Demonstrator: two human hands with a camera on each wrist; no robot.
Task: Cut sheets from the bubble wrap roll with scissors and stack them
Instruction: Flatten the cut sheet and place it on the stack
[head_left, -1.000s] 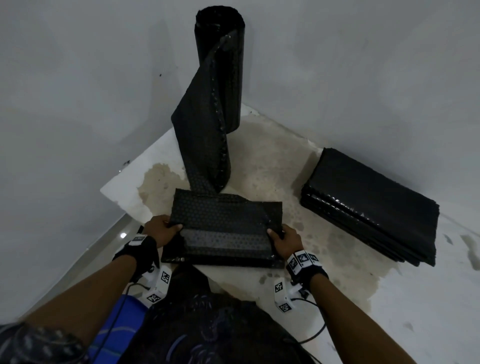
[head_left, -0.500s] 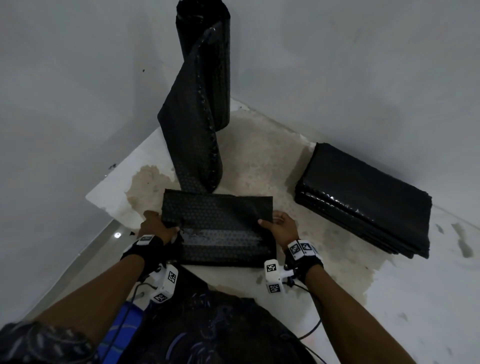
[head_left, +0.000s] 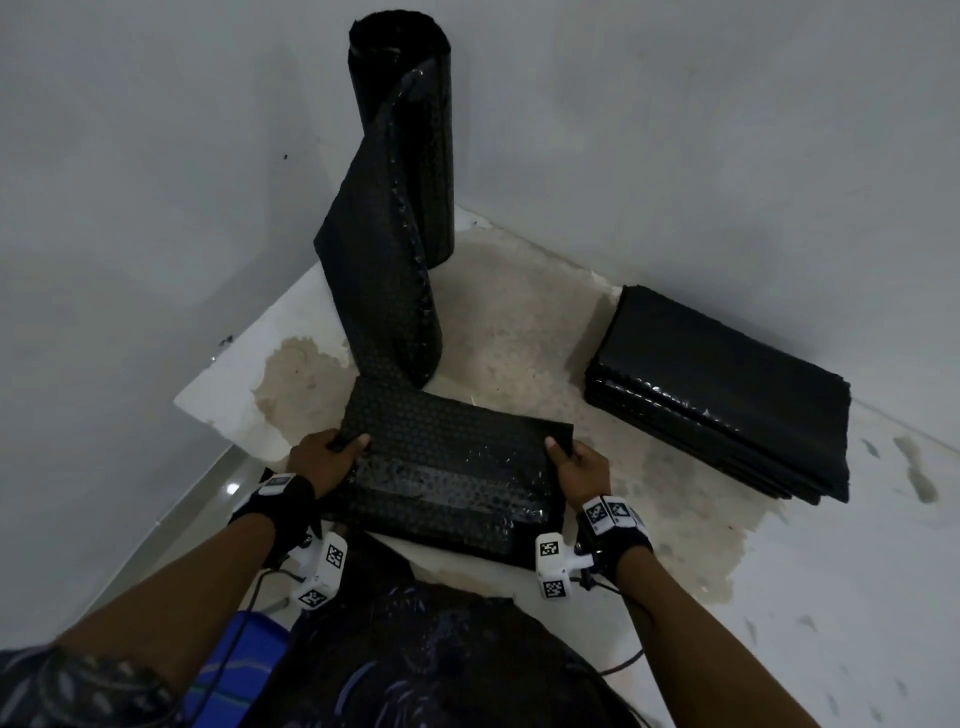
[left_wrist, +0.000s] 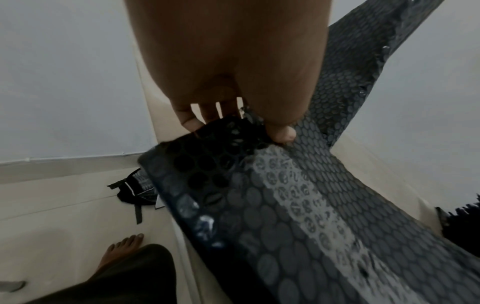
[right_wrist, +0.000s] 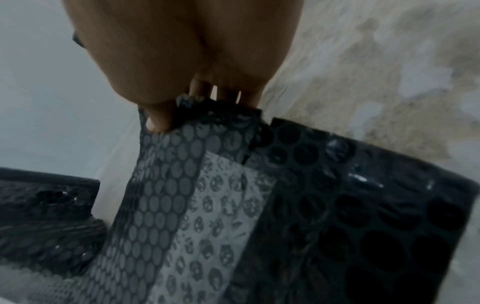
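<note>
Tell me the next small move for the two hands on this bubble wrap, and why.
Probably draw a little more off the roll. The left hand and right hand each pinch a side edge of the bubble wrap, which still runs uncut up to the roll; no scissors are visible, and the stack waits at right.

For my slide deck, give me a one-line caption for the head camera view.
Both hands, left hand and right hand, pinch folded bubble wrap from the upright roll, beside stacked sheets.

Upright black bubble wrap roll (head_left: 400, 135) unrolled forward; cut sheets (head_left: 727, 395) stacked right.
</note>
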